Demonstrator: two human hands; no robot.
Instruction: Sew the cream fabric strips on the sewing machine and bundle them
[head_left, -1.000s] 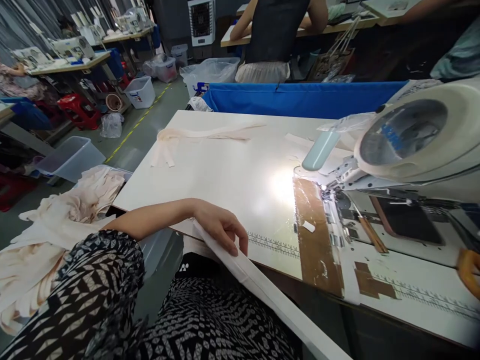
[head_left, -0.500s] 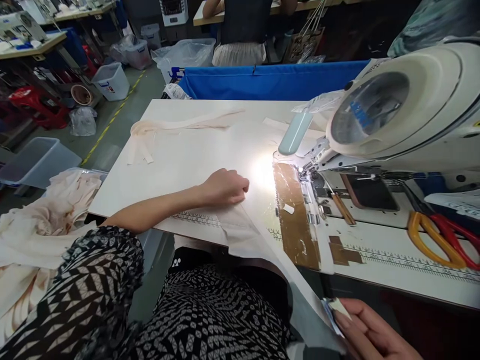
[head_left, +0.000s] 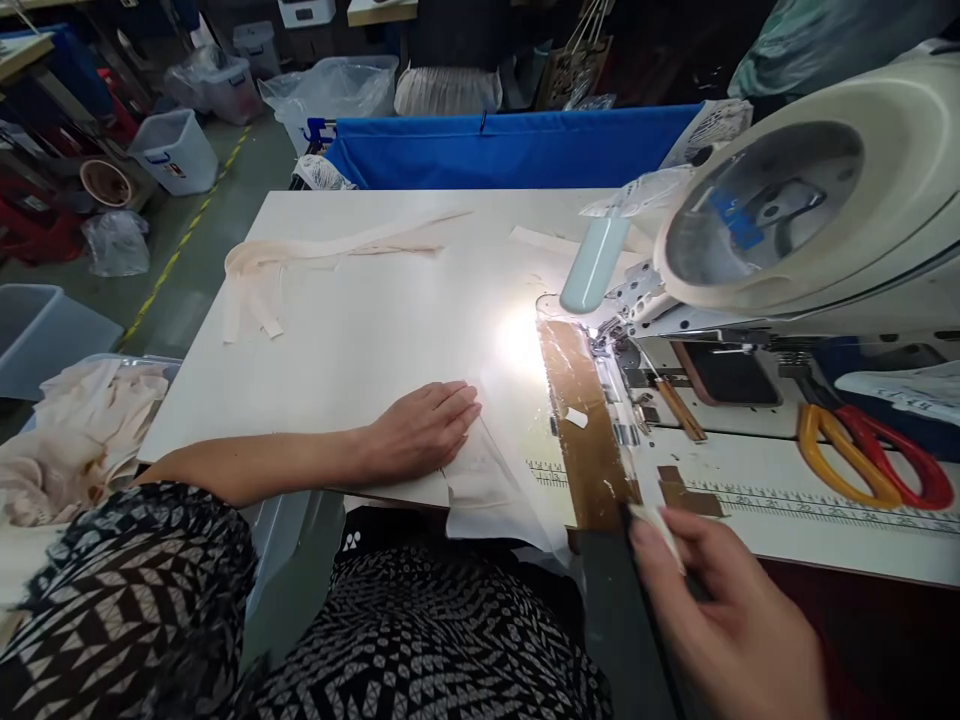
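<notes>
My left hand [head_left: 420,432] lies flat on the white table, fingers stretched out together. Its fingertips touch the upper part of a pale, sheer piece of fabric [head_left: 491,485], which hangs over the table's front edge. My right hand [head_left: 727,610], slightly blurred, is in front of the sewing machine's bed. Its thumb and fingers pinch a small cream piece [head_left: 658,527], perhaps cloth or a label; I cannot tell which. The sewing machine [head_left: 802,200] stands at the right, its lamp lit over the needle area.
Orange-and-red-handled scissors [head_left: 847,455], a wooden-handled tool [head_left: 679,408] and a phone [head_left: 727,372] lie on the machine bed. Pale fabric strips [head_left: 322,250] rest at the table's back left. A bin of cream fabric [head_left: 82,430] stands left. A blue cloth barrier [head_left: 495,150] runs behind the table.
My left hand has gone from a closed fist to lying flat, slightly lower. My right hand has moved up and left, and the fabric no longer stretches to it. The view has shifted.
</notes>
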